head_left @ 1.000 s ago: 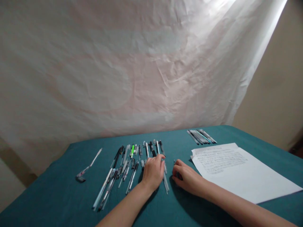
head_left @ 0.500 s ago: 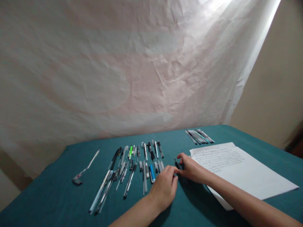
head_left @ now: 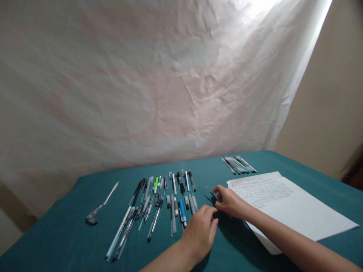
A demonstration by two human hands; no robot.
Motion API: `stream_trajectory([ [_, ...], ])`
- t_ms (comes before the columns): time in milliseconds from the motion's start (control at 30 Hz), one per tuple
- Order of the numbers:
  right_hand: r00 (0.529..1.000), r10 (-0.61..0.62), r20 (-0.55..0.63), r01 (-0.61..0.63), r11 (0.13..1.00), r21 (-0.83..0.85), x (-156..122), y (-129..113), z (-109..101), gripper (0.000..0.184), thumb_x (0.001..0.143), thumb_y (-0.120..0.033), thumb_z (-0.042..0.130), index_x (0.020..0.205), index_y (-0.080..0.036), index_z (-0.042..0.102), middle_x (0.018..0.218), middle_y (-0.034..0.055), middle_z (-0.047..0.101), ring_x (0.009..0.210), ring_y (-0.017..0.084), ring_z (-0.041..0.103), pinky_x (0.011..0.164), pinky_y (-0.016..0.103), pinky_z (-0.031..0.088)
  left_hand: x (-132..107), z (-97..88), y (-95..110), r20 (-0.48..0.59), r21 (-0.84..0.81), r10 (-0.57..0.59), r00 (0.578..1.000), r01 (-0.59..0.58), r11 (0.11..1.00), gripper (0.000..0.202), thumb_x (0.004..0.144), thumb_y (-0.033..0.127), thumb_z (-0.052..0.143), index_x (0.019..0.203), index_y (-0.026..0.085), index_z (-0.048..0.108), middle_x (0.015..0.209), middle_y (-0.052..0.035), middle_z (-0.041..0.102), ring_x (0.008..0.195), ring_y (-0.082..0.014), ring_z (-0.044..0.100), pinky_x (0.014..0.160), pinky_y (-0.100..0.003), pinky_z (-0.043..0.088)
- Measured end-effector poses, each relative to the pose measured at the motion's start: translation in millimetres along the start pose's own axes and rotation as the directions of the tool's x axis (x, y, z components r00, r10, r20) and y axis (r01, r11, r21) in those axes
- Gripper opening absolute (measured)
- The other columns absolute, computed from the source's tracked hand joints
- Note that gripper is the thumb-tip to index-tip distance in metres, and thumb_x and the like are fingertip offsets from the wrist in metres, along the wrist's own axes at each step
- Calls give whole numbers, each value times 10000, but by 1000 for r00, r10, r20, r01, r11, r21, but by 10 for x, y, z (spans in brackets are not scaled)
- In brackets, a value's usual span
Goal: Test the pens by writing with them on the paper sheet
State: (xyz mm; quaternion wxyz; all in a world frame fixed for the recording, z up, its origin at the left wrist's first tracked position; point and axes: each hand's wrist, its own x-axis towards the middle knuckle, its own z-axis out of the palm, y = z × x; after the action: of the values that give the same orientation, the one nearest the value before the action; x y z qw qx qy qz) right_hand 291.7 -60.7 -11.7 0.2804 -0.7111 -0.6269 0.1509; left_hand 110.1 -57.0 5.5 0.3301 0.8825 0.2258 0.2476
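Note:
My right hand is closed in a pinch on a thin dark pen, whose narrow end sticks out up and to the left, just above the cloth. Close by on the left, my left hand is curled with its fingers and thumb drawn together. A small dark bit shows at its fingertips, too little to name. The hands are slightly apart. Just left of my left hand lie a blue marker and several clear and grey pen parts.
Rows of pens, caps and barrels cover the middle left. Pens lie side by side at the back right. Handwritten paper sheets lie under my right forearm. A pale strip with a dark end lies far left on the green cloth.
The pen's thin end now shows more clearly in my right hand. My left hand has moved slightly down and right, and a gap has opened between the hands.

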Motion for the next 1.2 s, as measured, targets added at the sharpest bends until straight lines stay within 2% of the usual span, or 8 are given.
stream_trajectory([
  [67, 999, -26, -23, 30, 982, 186, 15, -46, -5, 272, 671, -143, 486, 942, -140, 508, 642, -14, 537, 564, 108, 496, 503, 199, 334, 11, 54, -63, -85, -130, -76, 993, 65, 989, 370, 817, 209, 422, 1186, 198, 399, 1126, -97, 494, 926, -167, 520, 798, -309, 437],
  [167, 999, -43, -2, 39, 890, 455, 3, -160, -19, 254, 736, -213, 466, 980, -146, 479, 673, -20, 510, 541, 93, 484, 470, 190, 365, 34, 121, -145, -154, -316, -173, 973, 117, 941, 554, 804, 230, 464, 1301, 164, 228, 1287, -149, 371, 1063, -189, 469, 863, -327, 420],
  [300, 996, -82, 27, 49, 793, 607, -80, -340, -34, 207, 745, -285, 508, 910, -164, 477, 666, -35, 497, 518, 76, 473, 446, 177, 376, 66, 120, -148, -108, -459, -165, 980, 98, 883, 557, 815, 204, 446, 1313, 153, 201, 1200, -141, 478, 1023, -176, 511, 890, -342, 404],
  [467, 995, -103, -17, 90, 764, 639, -146, -498, -129, 203, 764, -358, 510, 710, -164, 483, 574, -46, 459, 483, 68, 453, 432, 174, 367, 91, 59, -95, -87, -413, -159, 983, 109, 904, 496, 793, 158, 465, 1266, 178, 316, 979, -81, 597, 874, -162, 568, 813, -316, 444],
  [633, 968, 13, -250, 165, 716, 678, -118, -543, -421, 245, 778, -410, 500, 765, -165, 508, 536, -50, 434, 435, 54, 379, 386, 168, 309, 72, 70, -94, -71, -382, -151, 986, 113, 917, 325, 786, 172, 466, 1110, 181, 482, 939, -58, 604, 871, -157, 565, 813, -303, 437],
  [733, 954, 46, -296, 177, 710, 682, -98, -525, -555, 285, 753, -448, 520, 754, -163, 510, 523, -47, 432, 424, 58, 374, 370, 175, 296, 59, 85, -89, -81, -376, -160, 984, 118, 919, 290, 778, 179, 472, 1065, 184, 515, 938, -57, 607, 870, -165, 562, 810, -313, 437],
  [967, 961, 2, -278, 190, 726, 661, -81, -488, -528, 292, 740, -446, 535, 768, -155, 536, 571, -37, 456, 457, 60, 386, 403, 179, 327, 56, 67, -74, -85, -411, -149, 985, 101, 906, 273, 788, 190, 464, 1057, 184, 512, 940, -56, 599, 885, -159, 559, 813, -298, 434],
  [1200, 988, -80, -132, 145, 775, 615, -110, -498, -476, 288, 728, -444, 547, 767, -158, 558, 597, -23, 499, 482, 67, 421, 424, 176, 345, 64, 19, -16, -81, -398, -131, 988, 89, 913, 228, 795, 186, 456, 1016, 178, 510, 921, -57, 597, 867, -161, 556, 781, -283, 441],
])
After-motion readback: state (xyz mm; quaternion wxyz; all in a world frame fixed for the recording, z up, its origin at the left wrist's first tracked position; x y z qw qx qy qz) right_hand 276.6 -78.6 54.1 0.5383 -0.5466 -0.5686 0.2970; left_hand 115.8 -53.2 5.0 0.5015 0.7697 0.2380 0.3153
